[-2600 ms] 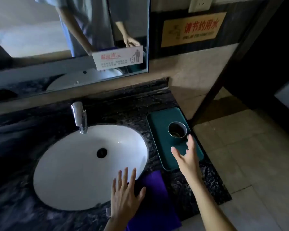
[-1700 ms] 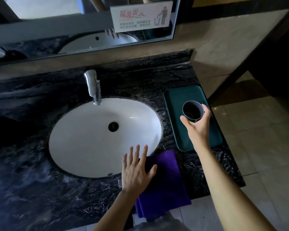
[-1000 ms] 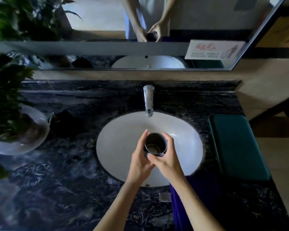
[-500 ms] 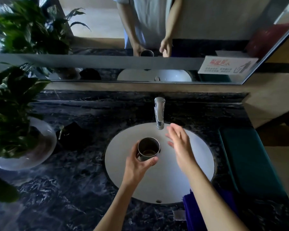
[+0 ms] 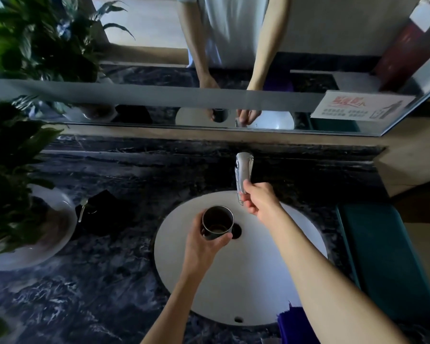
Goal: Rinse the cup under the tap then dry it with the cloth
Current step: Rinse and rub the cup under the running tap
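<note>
My left hand (image 5: 204, 247) grips a small dark metal cup (image 5: 217, 222), upright, over the white oval sink (image 5: 253, 274) just left of the drain. My right hand (image 5: 258, 201) is curled around the spout end of the chrome tap (image 5: 243, 170), fingers touching it. No water stream is visible. The purple cloth (image 5: 296, 326) lies on the counter at the sink's near right rim, partly hidden by my right forearm.
A dark green tray (image 5: 382, 256) lies right of the sink on the black marble counter (image 5: 97, 281). A potted plant in a white bowl (image 5: 35, 247) and a small dark object (image 5: 102, 214) stand at the left. A mirror (image 5: 209, 58) runs along the back wall.
My right hand has gone forward from above the sink onto the tap spout. My left hand still holds the cup, a little lower and nearer the drain.
</note>
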`<state>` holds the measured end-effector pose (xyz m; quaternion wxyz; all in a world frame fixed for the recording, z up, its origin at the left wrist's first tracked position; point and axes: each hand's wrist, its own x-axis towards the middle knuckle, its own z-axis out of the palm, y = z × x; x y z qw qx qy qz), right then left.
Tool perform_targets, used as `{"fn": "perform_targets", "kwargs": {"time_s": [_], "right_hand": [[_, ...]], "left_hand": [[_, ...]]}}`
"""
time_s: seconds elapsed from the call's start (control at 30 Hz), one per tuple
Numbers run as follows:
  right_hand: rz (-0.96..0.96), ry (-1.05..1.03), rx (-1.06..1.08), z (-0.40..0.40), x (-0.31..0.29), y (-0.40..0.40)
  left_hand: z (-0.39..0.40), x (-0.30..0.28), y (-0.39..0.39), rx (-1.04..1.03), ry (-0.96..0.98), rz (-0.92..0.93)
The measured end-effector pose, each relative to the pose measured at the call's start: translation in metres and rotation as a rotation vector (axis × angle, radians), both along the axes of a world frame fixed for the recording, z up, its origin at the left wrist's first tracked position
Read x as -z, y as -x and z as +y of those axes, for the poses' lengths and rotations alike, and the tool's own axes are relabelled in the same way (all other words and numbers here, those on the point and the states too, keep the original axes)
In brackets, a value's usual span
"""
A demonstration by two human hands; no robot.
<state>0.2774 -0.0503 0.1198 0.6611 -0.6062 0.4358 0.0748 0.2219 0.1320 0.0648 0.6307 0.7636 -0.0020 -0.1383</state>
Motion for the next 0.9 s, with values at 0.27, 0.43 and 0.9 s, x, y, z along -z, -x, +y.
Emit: {"fn": "perform_targets", "kwargs": {"time_s": [0.27, 0.43, 0.9], "right_hand": [[-0.063, -0.060, 0.010, -0.012, -0.010, -0.007], [-0.083, -0.105, 0.014, -0.015, -0.019, -0.012], [-0.076, -0.187, -0.027, -0.024, -0.020, -0.016]], "left_hand": [[-0.005, 0.009, -0.003, 0.024, -0.032, 0.030], [-0.007, 0.016, -0.004, 0.023, -0.065, 0.029], [-0.014, 0.022, -0.008, 0.063, -0.133, 0.050]]}}
